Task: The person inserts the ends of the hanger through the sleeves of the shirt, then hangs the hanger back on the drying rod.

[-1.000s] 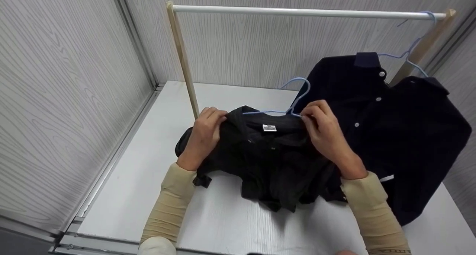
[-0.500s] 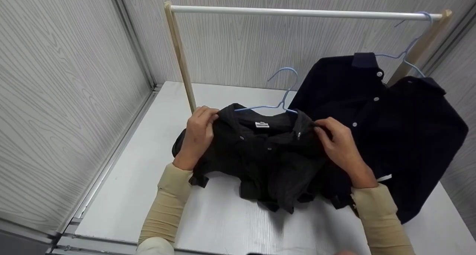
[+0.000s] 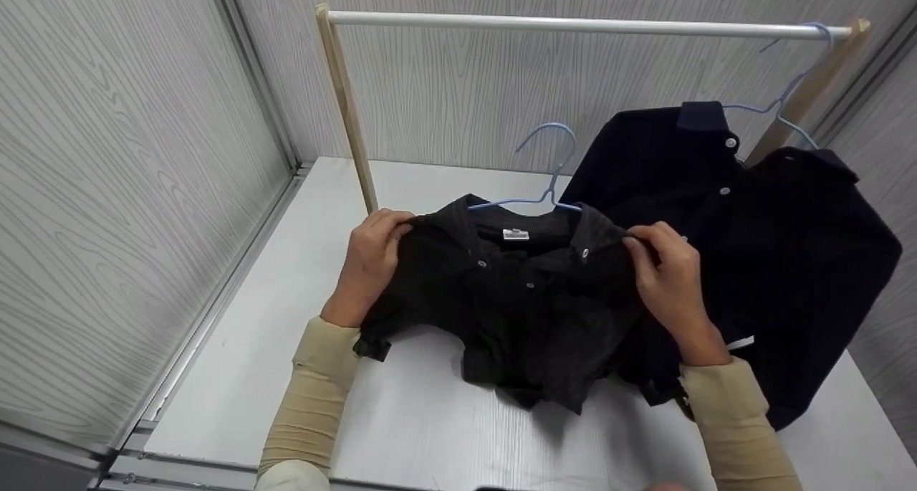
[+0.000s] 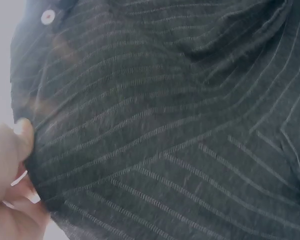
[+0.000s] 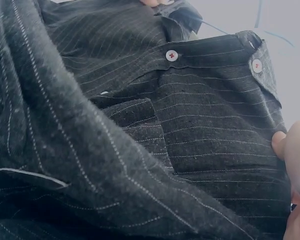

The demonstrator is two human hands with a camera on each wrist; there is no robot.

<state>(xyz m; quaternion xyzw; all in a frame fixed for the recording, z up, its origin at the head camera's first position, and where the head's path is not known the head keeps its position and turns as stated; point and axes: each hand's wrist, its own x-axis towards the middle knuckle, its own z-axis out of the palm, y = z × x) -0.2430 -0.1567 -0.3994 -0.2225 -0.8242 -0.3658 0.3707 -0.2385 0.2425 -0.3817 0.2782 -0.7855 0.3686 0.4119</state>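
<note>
Between both hands spreads a black pinstriped button-up shirt (image 3: 530, 319), its collar upward and a white label showing inside the neck. A blue wire hanger (image 3: 546, 163) sits in the neck opening with its hook standing up; its arms disappear inside the shirt. My left hand (image 3: 369, 261) pinches the shirt's shoulder at the left. The opposite shoulder is pinched by my right hand (image 3: 670, 276). In the left wrist view the thumb (image 4: 25, 140) presses the cloth's edge. The right wrist view shows white buttons and a chest pocket, with a thumb (image 5: 280, 145) at the shoulder edge.
A clothes rack with a white rail (image 3: 573, 25) and wooden posts stands at the back. On its right end, a dark navy shirt (image 3: 781, 261) hangs from another blue hanger (image 3: 788, 89). White table (image 3: 251, 376) surface lies beneath, with panel walls (image 3: 129, 154) around.
The right hand has moved from the collar outward to the right shoulder, and the left hand slightly left. The shirt is spread wider, and the hanger's hook stands higher.
</note>
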